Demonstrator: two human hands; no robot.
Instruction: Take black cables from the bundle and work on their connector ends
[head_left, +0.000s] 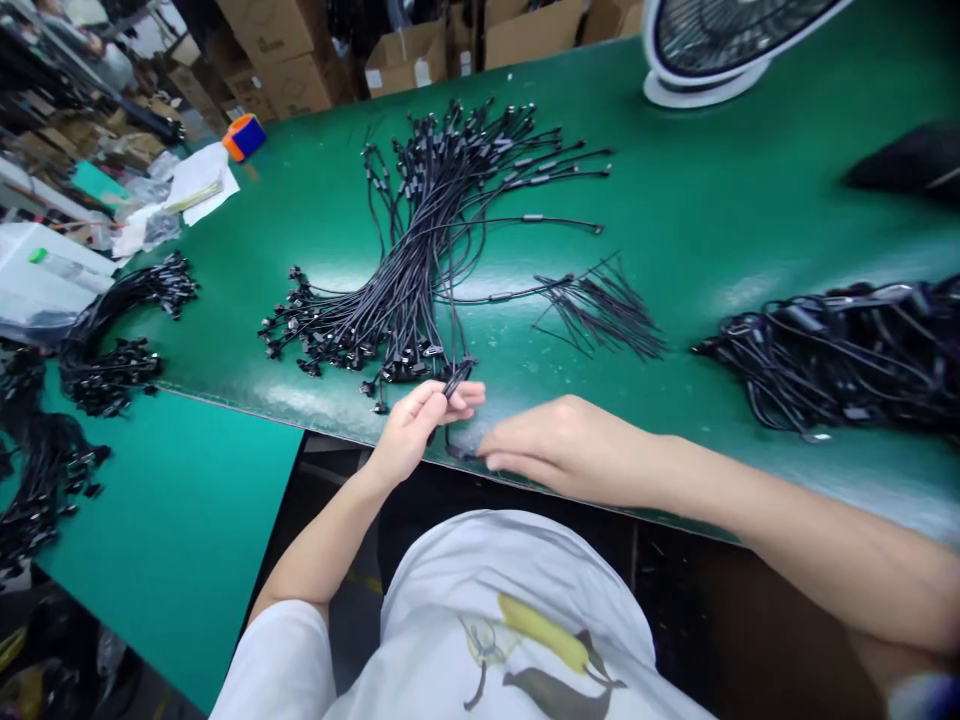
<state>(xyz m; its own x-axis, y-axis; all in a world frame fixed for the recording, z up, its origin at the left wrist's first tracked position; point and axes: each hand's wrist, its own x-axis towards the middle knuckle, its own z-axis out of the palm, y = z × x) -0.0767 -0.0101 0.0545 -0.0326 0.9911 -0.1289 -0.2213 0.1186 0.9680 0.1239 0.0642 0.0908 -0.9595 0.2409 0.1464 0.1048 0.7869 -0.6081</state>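
My left hand point(424, 415) is closed on a folded black cable point(459, 374) near the front edge of the table, its fingertips pointing right. Just to the right, my right hand point(566, 445) pinches what looks like the dark end of that cable point(459, 453); motion blurs it and the fingers partly hide it. Beyond my left hand spreads a large bundle of black cables point(427, 240) with small plugs at their ends. A small heap of thin black ties or wires point(611, 305) lies right of the bundle.
Another cable pile point(847, 355) occupies the right side. More cable bundles point(112, 330) lie at the left. A white fan point(705, 90) stands at the back right, an orange and blue tape roll point(244, 138) at the back left. Cardboard boxes point(409, 60) stand behind the green table point(600, 390).
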